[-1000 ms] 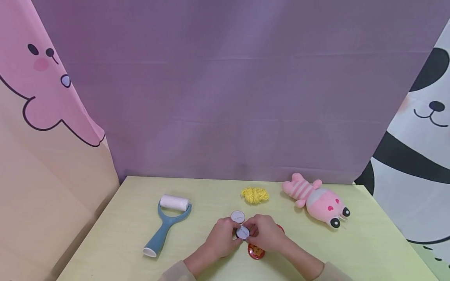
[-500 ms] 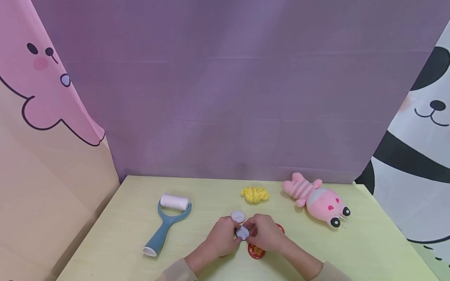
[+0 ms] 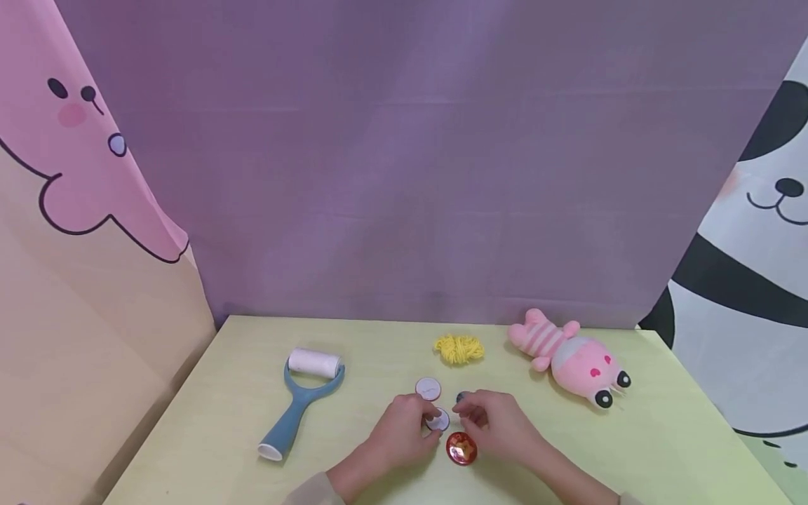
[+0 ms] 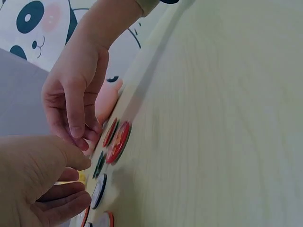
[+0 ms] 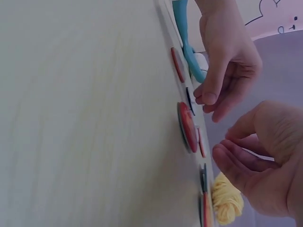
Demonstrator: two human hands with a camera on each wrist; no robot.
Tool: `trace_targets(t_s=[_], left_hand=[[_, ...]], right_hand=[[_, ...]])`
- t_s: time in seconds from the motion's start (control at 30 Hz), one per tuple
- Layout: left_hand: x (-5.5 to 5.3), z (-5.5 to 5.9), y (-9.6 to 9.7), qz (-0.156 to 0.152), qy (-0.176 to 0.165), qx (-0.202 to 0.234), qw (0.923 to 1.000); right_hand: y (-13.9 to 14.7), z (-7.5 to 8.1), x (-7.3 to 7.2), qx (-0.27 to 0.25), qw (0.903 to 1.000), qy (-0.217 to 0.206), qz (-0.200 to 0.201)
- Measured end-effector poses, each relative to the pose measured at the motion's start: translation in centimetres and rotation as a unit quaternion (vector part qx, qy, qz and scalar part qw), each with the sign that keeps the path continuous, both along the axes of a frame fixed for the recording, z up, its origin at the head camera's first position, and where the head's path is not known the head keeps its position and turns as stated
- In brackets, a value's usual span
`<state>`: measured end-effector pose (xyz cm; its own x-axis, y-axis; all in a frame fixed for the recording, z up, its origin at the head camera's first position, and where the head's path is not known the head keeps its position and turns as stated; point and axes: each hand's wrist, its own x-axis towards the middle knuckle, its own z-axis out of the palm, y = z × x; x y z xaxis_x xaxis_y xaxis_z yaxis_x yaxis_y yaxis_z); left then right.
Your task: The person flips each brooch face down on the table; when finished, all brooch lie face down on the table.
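Observation:
A small white disc with a dark rim [image 3: 438,419] lies on the table between thumb and fingers of my left hand [image 3: 404,429]. In the left wrist view those fingers are loosely bent above the disc [image 4: 98,191], with nothing visible in their grasp. My right hand [image 3: 501,426] hovers to the right, its thumb and fingertips close together around no visible thing. Partly behind its fingertips lies a dark disc [image 3: 462,398]. Below it is a glossy red disc [image 3: 461,449] with a gold design. A white disc with a red rim [image 3: 428,388] lies just beyond my left hand.
A blue-handled lint roller [image 3: 297,403] lies at the left. Toward the back is a bundle of yellow yarn [image 3: 459,349], and a pink plush toy [image 3: 568,361] lies at the right. Another red disc [image 4: 110,132] shows beneath my right hand in the left wrist view.
My right hand has let go of the white disc and moved right, uncovering more of the red disc and the dark disc. My left fingers have loosened beside the white disc.

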<state>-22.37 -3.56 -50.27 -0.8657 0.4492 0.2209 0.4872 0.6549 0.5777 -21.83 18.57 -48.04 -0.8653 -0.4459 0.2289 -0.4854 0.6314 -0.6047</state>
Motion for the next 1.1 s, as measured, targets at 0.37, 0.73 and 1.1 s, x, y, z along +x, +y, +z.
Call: trace_targets(t_s=[0.37, 0.73, 1.1], left_hand=[[2.3, 0.1, 0.9, -0.037, -0.033, 0.001, 0.9988], [2.6, -0.4, 1.6, -0.032, -0.032, -0.013, 0.9989], [2.4, -1.1, 1.7, -0.057, -0.028, 0.020, 0.9978]], right_hand=[[2.5, 0.0, 2.3, 0.044, 0.9987, 0.002, 0.025], [2.1, -0.9, 2.8, 0.068, 0.9966, -0.036, 0.028], [1.8, -1.5, 2.6, 0.038, 0.9975, -0.055, 0.025]])
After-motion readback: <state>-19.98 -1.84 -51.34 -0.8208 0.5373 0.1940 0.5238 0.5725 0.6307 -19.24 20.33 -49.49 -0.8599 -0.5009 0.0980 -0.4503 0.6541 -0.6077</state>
